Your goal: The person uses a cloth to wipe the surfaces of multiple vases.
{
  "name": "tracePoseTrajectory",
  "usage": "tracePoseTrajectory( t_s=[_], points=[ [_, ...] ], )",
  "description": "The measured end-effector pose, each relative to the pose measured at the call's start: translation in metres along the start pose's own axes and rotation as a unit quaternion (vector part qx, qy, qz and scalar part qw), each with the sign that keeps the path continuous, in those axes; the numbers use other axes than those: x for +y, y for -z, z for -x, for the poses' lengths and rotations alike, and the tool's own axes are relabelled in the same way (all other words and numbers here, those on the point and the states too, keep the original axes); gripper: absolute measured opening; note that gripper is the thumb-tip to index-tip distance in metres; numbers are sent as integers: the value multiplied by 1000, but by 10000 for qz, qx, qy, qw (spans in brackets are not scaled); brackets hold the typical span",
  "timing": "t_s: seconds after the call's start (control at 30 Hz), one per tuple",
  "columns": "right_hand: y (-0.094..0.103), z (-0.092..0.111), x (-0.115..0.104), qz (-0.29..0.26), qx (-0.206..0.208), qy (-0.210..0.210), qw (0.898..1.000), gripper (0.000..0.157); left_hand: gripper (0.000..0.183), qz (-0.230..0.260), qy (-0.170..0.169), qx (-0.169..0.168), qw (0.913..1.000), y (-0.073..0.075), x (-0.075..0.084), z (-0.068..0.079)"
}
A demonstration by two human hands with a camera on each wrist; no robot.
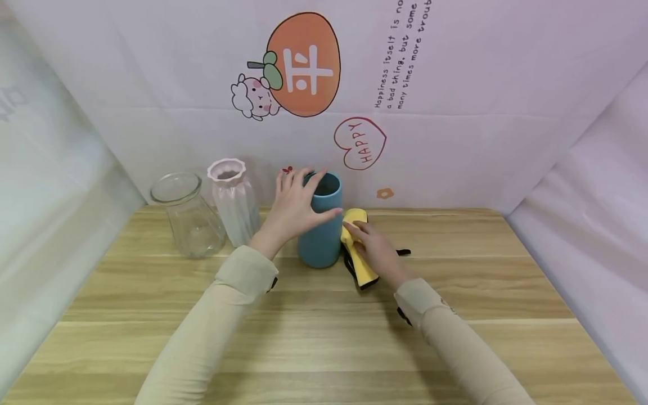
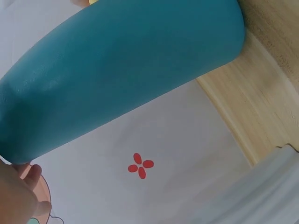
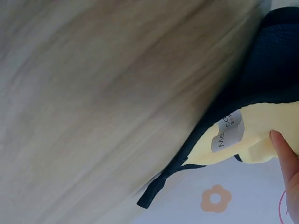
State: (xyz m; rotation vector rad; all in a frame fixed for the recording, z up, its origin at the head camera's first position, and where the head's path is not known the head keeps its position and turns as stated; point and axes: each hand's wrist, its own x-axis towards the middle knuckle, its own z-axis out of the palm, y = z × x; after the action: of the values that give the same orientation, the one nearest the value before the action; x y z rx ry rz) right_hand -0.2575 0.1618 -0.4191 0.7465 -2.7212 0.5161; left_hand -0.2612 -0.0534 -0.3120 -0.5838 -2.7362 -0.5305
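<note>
A tall blue vase (image 1: 320, 242) stands upright on the table. My left hand (image 1: 295, 211) holds it near the top, fingers spread about the rim and thumb across its front. In the left wrist view the blue vase (image 2: 126, 70) fills the upper part, with fingertips (image 2: 32, 177) at its rim. Just right of the vase lies a yellow cloth bundle (image 1: 365, 270) with black edging and straps. My right hand (image 1: 377, 247) grips its upper part from the right. A printed label (image 3: 228, 131) shows on the yellow cloth in the right wrist view; most of that hand is outside this view.
A clear glass vase (image 1: 194, 225) and a ribbed pink-and-white vase (image 1: 235, 208) stand close together left of the blue vase. Behind them hangs a printed white cloth (image 1: 455, 157), and white cloth also borders both sides of the wooden table (image 1: 324, 337).
</note>
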Motion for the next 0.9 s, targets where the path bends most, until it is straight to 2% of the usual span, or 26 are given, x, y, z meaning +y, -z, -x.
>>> tracePoseTrajectory(
  t_s=[0.17, 0.3, 0.37, 0.63, 0.8, 0.9],
  points=[
    [4, -4, 2, -571, 12, -266, 9980, 54, 74, -66, -49, 293, 9995, -1, -2, 1],
    [15, -13, -3, -1121, 334, -326, 9926, 52, 70, -73, -86, 338, 9994, 0, -4, -1],
    [21, -19, -7, -1224, 558, -240, 9906, 52, 69, -62, -74, 284, 9995, 0, -4, -2],
    [51, -40, -19, -1292, 1402, 154, 9815, 49, 70, 106, -69, -21, 9999, 2, -3, -4],
    [63, -47, -24, -1283, 1539, 217, 9795, 50, 72, 262, -59, -150, 9995, 4, -3, -6],
    [65, -47, -25, -1194, 1420, 136, 9825, 51, 72, 336, -45, -221, 9992, 4, -3, -6]
  ],
)
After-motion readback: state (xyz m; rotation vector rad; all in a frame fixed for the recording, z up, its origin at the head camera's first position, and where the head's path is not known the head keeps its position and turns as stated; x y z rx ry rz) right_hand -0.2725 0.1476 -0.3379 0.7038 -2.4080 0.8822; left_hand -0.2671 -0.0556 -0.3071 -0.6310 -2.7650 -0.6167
